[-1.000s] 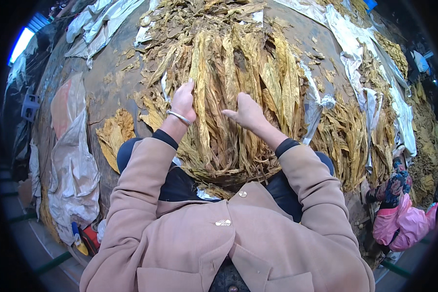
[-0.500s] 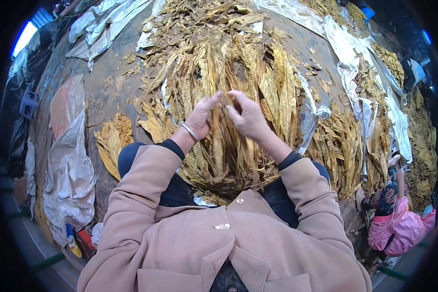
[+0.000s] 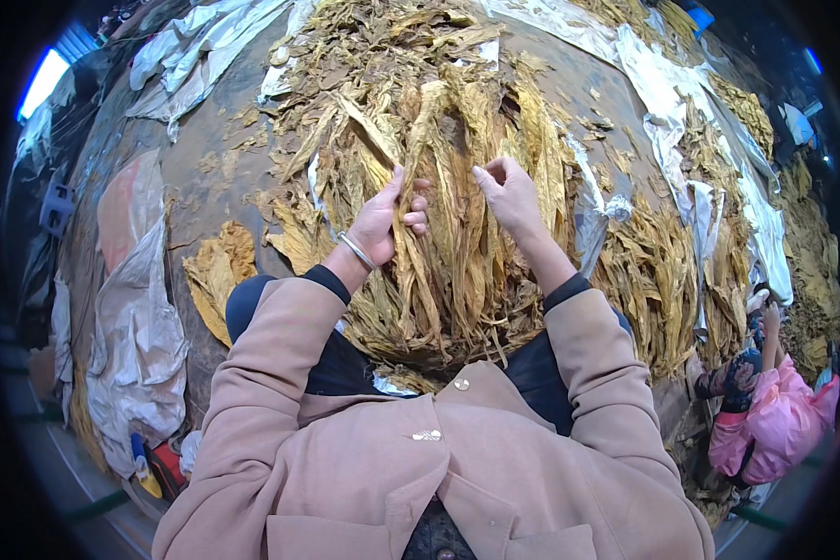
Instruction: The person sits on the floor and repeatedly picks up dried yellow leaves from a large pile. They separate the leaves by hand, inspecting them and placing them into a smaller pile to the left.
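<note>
A heap of long, dried yellow-brown leaves, which look like tobacco leaves [image 3: 543,149], lies between my knees and stretches away from me. My left hand [image 3: 377,226], with a silver bangle at the wrist, is wrapped round a long crinkled dried leaf [image 3: 424,126] that hangs below the fist and rises above it. My right hand [image 3: 515,203] hovers over the heap to the right, thumb and fingertips pressed together. Whether anything thin is pinched there I cannot make out.
A separate flat leaf bunch [image 3: 217,275] lies by my left knee. White sheeting [image 3: 138,327] is crumpled farther left, near a blue plastic crate [image 3: 56,207]. More leaves [image 3: 658,271] lie to the right. A person in pink [image 3: 779,411] sits at the lower right.
My hands, close together before, are now apart. The right hand has moved right, away from the leaf; the left keeps hold of it.
</note>
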The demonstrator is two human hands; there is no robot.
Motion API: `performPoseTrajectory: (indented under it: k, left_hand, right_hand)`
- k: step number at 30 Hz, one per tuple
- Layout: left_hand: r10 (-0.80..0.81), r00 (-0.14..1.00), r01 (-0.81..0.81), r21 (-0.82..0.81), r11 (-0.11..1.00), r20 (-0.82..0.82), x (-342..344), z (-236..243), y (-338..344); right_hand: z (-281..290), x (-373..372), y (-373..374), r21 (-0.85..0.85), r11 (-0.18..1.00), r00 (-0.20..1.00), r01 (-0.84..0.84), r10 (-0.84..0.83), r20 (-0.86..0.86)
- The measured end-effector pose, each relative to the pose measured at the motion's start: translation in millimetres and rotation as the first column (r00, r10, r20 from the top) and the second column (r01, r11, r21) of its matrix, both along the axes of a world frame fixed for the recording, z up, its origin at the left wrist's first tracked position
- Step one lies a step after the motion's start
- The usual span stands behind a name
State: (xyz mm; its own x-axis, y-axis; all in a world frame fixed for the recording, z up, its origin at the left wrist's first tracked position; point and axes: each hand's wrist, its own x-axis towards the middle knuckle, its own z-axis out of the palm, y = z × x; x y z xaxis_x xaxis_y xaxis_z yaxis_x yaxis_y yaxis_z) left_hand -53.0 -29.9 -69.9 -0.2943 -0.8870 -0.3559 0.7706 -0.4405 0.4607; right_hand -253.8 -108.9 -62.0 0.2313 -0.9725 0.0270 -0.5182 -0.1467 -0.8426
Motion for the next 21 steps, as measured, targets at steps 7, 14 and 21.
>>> performPoseTrajectory:
  k: [7, 14, 21]
  left_hand:
    - [0.03, 0.981, -0.021, -0.049, 0.999, 0.192, 0, -10, -4]
    - [0.1, 0.988, -0.103, 0.023, 0.994, 0.12, 5, -7, -5]
    - [0.125, 0.979, -0.134, 0.047, 0.99, 0.162, 8, -14, -5]
  right_hand:
    - [-59, -19, -19, 0.129, 0.991, 0.884, 0.029, 0.035, -0.467]
    - [-56, -26, -33, 0.139, 0.973, 0.981, 0.185, -0.175, -0.087]
    - [-42, -15, -13, -0.33, 0.94, 0.93, 0.085, -0.194, -0.313]
